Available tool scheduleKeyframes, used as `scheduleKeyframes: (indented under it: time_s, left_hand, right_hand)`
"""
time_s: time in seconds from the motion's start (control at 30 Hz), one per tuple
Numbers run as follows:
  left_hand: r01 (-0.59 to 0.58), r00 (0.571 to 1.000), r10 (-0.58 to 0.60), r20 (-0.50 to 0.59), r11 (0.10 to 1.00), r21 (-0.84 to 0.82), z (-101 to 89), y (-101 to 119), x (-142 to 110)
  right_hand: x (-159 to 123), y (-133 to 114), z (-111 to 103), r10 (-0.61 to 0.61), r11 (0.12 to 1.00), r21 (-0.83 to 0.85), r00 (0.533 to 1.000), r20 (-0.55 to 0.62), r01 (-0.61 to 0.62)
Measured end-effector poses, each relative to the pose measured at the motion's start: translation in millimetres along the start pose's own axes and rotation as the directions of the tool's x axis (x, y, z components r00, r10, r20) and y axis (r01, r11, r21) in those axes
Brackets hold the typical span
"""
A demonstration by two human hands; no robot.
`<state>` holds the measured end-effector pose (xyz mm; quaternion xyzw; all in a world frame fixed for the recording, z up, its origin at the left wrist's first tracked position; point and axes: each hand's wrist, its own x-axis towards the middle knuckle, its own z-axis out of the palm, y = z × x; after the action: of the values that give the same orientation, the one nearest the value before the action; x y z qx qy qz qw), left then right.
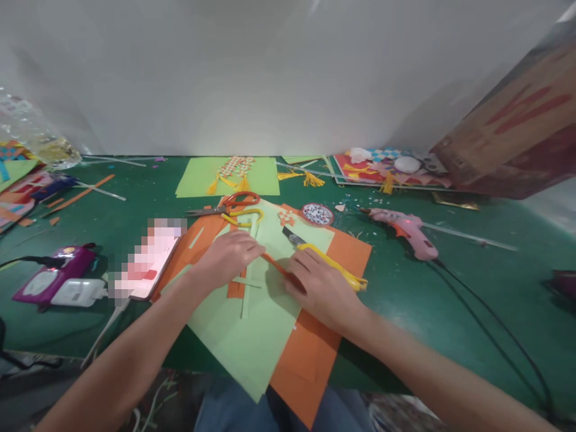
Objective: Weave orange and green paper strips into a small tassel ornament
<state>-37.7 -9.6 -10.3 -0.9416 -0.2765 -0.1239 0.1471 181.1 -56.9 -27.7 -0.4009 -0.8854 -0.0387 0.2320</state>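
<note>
Between my two hands stretches an orange paper strip (273,262). My left hand (229,255) pinches its left end, and my right hand (321,288) has its fingers closed on the other end. Below them lie light green paper sheets (243,354) over orange sheets (306,372). Thin green paper strips (245,300) rest on the sheets by my left hand. A yellow utility knife (333,261) lies just beyond my right hand, its blade end pointing up and left. Scissors (234,210) with orange and yellow handles lie beyond my left hand. A small woven paper piece (287,218) sits nearby.
A pink glue gun (407,231) with a cord lies at the right, near a round dish of small bits (317,213). To the left are a phone (157,258) and a purple power socket (58,276). A woven tasselled piece (236,171) lies at the back.
</note>
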Motion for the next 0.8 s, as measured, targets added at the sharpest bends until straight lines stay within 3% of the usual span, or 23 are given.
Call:
scheduleKeyframes:
  time_s: [0.2,0.3,0.43,0.57,0.67,0.8]
  left_hand:
    - [0.034,0.978,-0.038,-0.204,0.999,-0.022,-3.3,2,1]
    - [0.137,0.932,-0.162,-0.325,0.986,-0.098,-7.4,4,3]
    - [0.218,0.857,-0.323,-0.401,0.933,-0.287,-13.4,10,7]
    - [0.324,0.796,-0.485,-0.362,0.847,-0.422,-14.3,18,10]
    - [0.4,0.781,-0.568,-0.26,0.774,-0.49,-11.5,22,11]
    - [0.451,0.766,-0.627,-0.14,0.681,-0.577,-9.4,21,12]
  right_hand:
    - [1,3,-4,0.064,0.993,0.099,0.996,-0.066,-0.057]
    - [3,7,-10,0.195,0.966,0.191,0.975,-0.109,-0.173]
    - [7,12,-22,0.341,0.882,0.348,0.94,-0.005,-0.318]
    - [12,13,-34,0.424,0.738,0.544,0.901,0.087,-0.4]
    - [15,16,-38,0.464,0.636,0.634,0.875,0.14,-0.439]
    - [13,23,-37,0.5,0.712,0.578,0.866,-0.016,-0.4]
